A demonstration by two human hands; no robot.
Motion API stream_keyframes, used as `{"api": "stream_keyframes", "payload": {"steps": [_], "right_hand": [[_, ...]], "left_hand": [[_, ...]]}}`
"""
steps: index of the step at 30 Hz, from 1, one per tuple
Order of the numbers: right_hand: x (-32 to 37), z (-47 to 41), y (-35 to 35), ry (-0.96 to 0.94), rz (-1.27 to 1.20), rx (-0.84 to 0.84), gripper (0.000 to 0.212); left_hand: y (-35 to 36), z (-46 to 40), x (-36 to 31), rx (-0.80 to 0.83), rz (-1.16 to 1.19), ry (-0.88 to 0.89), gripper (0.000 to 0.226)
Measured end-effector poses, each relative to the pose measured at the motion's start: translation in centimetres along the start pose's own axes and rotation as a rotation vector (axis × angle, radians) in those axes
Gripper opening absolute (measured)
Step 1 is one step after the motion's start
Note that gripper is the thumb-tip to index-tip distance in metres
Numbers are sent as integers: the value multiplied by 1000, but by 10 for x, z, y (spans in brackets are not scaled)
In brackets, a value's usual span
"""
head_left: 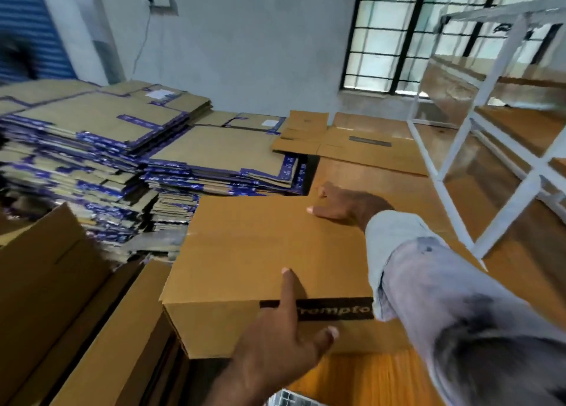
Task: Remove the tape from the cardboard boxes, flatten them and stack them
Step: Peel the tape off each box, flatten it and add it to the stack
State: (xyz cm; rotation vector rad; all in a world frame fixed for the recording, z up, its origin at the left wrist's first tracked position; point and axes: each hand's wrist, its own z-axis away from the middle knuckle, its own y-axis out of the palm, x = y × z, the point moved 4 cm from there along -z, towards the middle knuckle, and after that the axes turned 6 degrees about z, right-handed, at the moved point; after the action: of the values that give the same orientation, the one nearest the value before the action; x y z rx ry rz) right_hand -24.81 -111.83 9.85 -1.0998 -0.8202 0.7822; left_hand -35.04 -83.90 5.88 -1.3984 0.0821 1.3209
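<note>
Head view: the right hand (343, 205) lies with fingers spread and fairly straight on the far right corner of the flattened box (260, 252). The left hand (284, 341) presses its straight forefinger on the near edge, thumb apart against the front flap with the dark printed band (333, 309). The box lies flat on brown cardboard sheets (398, 185), its long axis running from near to far. Stacks of blue-taped cardboard (101, 148) rise just left, a white rack (490, 166) right.
</note>
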Motion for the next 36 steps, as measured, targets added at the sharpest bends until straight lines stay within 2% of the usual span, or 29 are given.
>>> {"api": "stream_keyframes", "payload": {"steps": [6, 11, 14, 19, 21, 24, 27, 29, 32, 34, 36], "right_hand": [[-12, -14, -3, -61, -26, 12, 68], [-39, 9, -24, -17, -41, -14, 73], [-70, 34, -45, 17, -64, -48, 63], [-120, 91, -60, 157, -50, -103, 71], [-134, 113, -53, 230, -56, -81, 74], [-146, 145, -26, 286, -105, -70, 75], [-148, 164, 15, 313, -225, -99, 77], [-146, 170, 34, 334, -290, -160, 70], [-130, 201, 46, 345, -152, -323, 56], [-108, 233, 55, 229, -132, -501, 47], [-86, 262, 67, 97, -195, -600, 44]], "left_hand": [[13, -4, -7, -76, 587, -135, 130], [13, -25, -14, -305, 609, -75, 132], [-10, -53, -20, -429, 616, -43, 128], [-49, -107, -51, -460, 506, 82, 80], [-53, -128, -62, -407, 459, 103, 72], [-44, -149, -64, -261, 263, 133, 61], [-31, -154, -55, -123, 194, 188, 62], [-29, -155, -53, -120, 53, 231, 60], [-24, -142, -59, -168, -211, 300, 52], [-15, -111, -61, -158, -241, 391, 42], [1, -72, -57, -103, -211, 500, 32]]}}
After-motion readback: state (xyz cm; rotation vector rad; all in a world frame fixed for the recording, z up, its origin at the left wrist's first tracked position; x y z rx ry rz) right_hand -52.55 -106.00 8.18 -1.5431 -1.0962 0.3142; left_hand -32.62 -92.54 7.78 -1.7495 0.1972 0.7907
